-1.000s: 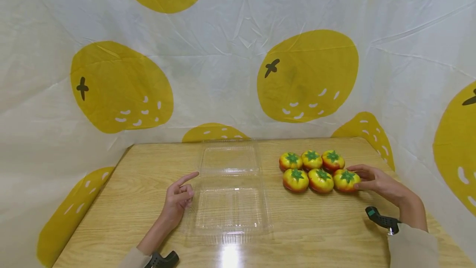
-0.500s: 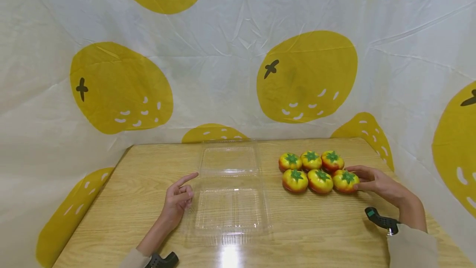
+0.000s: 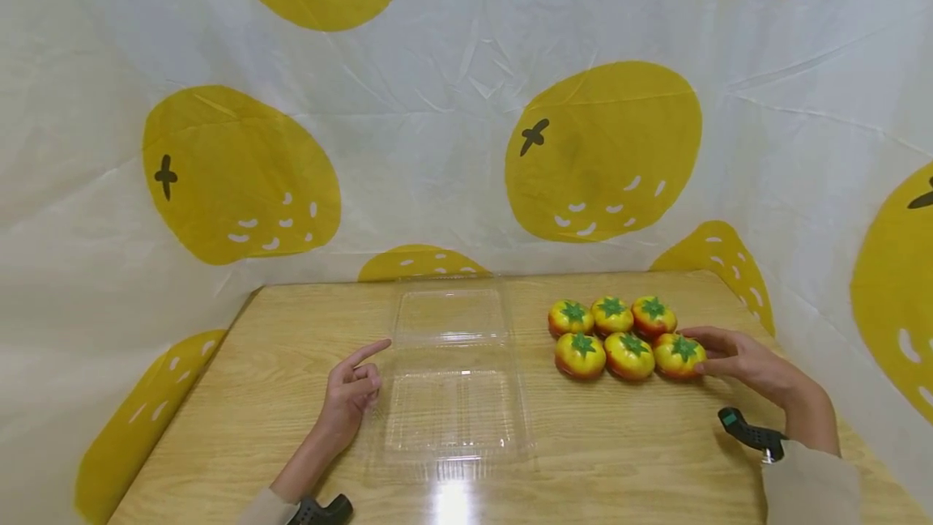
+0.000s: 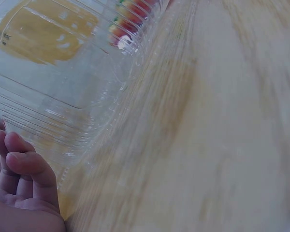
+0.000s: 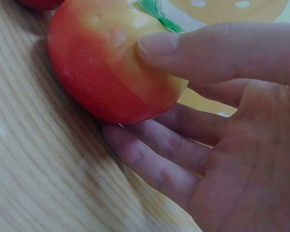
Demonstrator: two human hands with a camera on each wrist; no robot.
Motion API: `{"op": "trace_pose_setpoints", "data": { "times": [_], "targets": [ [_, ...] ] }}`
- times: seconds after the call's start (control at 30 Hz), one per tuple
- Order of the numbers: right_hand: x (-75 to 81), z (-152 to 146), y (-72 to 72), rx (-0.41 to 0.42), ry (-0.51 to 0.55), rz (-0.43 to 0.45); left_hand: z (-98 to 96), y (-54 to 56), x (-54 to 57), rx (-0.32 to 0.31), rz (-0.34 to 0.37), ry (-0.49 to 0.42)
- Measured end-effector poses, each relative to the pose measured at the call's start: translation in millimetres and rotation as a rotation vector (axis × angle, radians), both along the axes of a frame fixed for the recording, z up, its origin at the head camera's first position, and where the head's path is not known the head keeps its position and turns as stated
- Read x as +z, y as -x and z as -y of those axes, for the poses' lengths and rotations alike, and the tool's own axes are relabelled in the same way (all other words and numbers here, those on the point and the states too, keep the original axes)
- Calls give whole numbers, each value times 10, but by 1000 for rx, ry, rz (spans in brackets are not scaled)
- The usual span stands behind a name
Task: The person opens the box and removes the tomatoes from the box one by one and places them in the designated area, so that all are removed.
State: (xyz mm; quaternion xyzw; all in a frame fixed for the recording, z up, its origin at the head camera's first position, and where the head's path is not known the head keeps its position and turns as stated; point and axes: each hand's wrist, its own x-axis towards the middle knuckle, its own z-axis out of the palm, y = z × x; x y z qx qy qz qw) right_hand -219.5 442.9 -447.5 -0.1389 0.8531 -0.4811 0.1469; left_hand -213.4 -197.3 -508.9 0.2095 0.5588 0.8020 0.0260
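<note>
A hinged clear plastic container lies unfolded on the table, its lid away from the person. At its left rim is my left hand, index finger stretched along the side, thumb and other fingers bent at the edge. In the left wrist view those fingers meet the rim. Several yellow-red toy tomatoes with green star-shaped tops sit in two rows to the right. My right hand holds the front-right tomato. Close up, its thumb lies on the tomato, with the fingers beneath and beside it.
The wooden table ends at the back against a white curtain printed with yellow fruit. Bare table lies between the container and the tomatoes. Each wrist wears a black camera mount.
Both hands, the container and the tomatoes keep their places. Only a slight shift of the head view shows.
</note>
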Motion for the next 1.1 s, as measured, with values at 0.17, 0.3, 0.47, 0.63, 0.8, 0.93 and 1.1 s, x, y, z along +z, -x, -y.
{"op": "trace_pose_setpoints", "data": {
  "times": [0.17, 0.3, 0.47, 0.63, 0.8, 0.93, 1.1],
  "targets": [
    [-27, -25, -27, -8, 1, 1, -30, 18, 4, 13, 17, 22],
    [-31, -31, -21, -12, -10, -8, -36, 29, 19, 14, 20, 35],
    [-18, -13, 10, -8, -36, -44, -25, 19, 34, 35, 24, 33],
    [-11, -11, 16, -12, -52, -40, -16, -1, 22, 29, 16, 40],
    [-17, 1, 16, -2, -54, -53, -1, -16, -6, 25, 16, 41],
    [-7, 9, 20, -5, -53, -48, 2, -16, -4, 28, 23, 33],
    [-5, 11, 10, -14, -50, -37, -5, -12, 6, 19, 33, 15]
  ]
}}
